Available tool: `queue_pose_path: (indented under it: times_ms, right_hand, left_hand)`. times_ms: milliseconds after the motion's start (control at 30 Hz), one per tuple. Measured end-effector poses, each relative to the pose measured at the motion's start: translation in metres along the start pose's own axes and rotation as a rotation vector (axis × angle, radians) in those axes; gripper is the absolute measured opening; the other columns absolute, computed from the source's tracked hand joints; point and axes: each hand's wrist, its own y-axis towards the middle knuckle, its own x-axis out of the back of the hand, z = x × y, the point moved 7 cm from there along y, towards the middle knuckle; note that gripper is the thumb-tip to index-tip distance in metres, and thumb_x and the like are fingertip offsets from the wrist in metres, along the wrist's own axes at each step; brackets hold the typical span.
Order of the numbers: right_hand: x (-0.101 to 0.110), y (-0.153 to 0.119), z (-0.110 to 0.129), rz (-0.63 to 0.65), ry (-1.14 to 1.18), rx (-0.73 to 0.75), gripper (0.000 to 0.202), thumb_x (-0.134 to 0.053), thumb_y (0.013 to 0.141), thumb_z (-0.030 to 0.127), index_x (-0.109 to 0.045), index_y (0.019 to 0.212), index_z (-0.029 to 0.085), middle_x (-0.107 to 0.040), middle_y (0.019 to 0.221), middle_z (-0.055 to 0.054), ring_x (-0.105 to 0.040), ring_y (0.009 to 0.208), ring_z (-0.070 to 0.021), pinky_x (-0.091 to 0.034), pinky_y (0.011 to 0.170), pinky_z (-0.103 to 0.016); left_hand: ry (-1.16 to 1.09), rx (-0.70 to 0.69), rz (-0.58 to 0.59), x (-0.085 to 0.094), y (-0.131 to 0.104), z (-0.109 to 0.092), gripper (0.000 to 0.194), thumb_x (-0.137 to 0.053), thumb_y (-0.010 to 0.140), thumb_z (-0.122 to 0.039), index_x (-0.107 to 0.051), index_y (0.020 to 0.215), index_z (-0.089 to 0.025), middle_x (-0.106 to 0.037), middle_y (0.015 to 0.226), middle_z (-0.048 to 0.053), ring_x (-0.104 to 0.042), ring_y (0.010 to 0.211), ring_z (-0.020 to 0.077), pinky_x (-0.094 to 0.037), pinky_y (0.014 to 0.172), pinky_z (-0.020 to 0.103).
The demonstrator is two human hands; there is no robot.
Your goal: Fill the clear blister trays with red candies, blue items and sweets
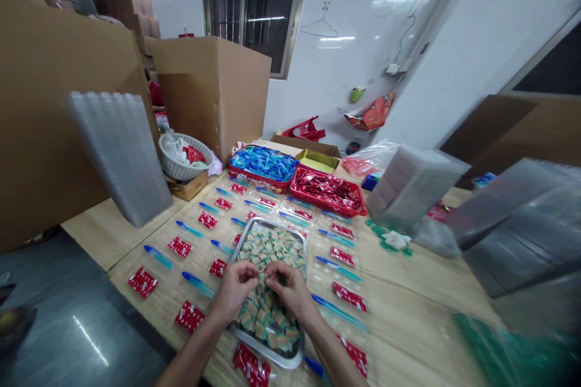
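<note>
My left hand [235, 288] and my right hand [291, 290] meet above a metal tray [290, 360], thumbs and forefingers pinched close together. Small square green-and-tan pieces [270, 317] fill the tray. A piece of that kind [262, 279] seems to sit between the fingertips of both hands, though blur and the fingers partly hide it. Around the tray lie rows of clear plastic blister trays holding blue pens [336, 268] and red packets with white dots [349, 296].
Behind the tray stand a tin of blue pens [263, 163] and a red basket [361, 210] of red packets. Tall stacks of clear plastic trays rise at left [120, 157] and right [413, 187]. A white basket [181, 168] and a large cardboard box [240, 91] stand farther back.
</note>
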Motion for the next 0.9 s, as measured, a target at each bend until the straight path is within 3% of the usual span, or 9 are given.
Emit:
queue_pose_path:
  times_ms: [200,400,667,900]
  right_hand:
    - [0.0,-0.004,0.007,-0.03,-0.014,0.011,0.006,-0.059,0.067,0.018,-0.064,0.07,0.018,-0.062,0.069,0.0,-0.055,0.068,-0.0164,-0.042,0.065,-0.027]
    - [-0.002,-0.013,0.019,-0.099,-0.105,0.075,0.007,-0.059,0.071,0.02,-0.066,0.072,0.02,-0.064,0.074,-0.002,-0.058,0.074,-0.0187,-0.044,0.07,-0.029]
    - [-0.01,-0.019,-0.007,-0.182,0.185,-0.074,0.018,-0.068,0.068,0.032,-0.065,0.079,0.018,-0.065,0.073,-0.003,-0.06,0.069,-0.019,-0.047,0.065,-0.029]
    - [-0.011,-0.025,0.002,-0.196,-0.026,0.016,0.007,-0.062,0.073,0.025,-0.064,0.074,0.018,-0.064,0.073,-0.003,-0.058,0.07,-0.0184,-0.046,0.066,-0.027]
  left_hand:
    - [-0.004,0.012,0.017,-0.003,-0.008,-0.005,0.016,-0.068,0.058,-0.022,-0.065,0.072,-0.014,-0.065,0.064,0.001,-0.057,0.062,0.0141,-0.044,0.059,0.024]
    - [-0.093,0.033,-0.095,0.0,-0.014,-0.002,0.012,-0.066,0.062,-0.025,-0.061,0.063,-0.015,-0.059,0.059,-0.002,-0.053,0.059,0.0117,-0.04,0.057,0.022]
    - [-0.274,0.15,-0.153,0.001,-0.023,0.002,0.017,-0.071,0.055,-0.024,-0.061,0.064,-0.014,-0.06,0.061,-0.002,-0.052,0.056,0.0101,-0.041,0.054,0.021]
    - [-0.15,0.06,-0.147,0.004,-0.027,0.006,0.015,-0.069,0.056,-0.019,-0.061,0.068,-0.015,-0.063,0.065,0.0,-0.059,0.064,0.0141,-0.047,0.063,0.025]
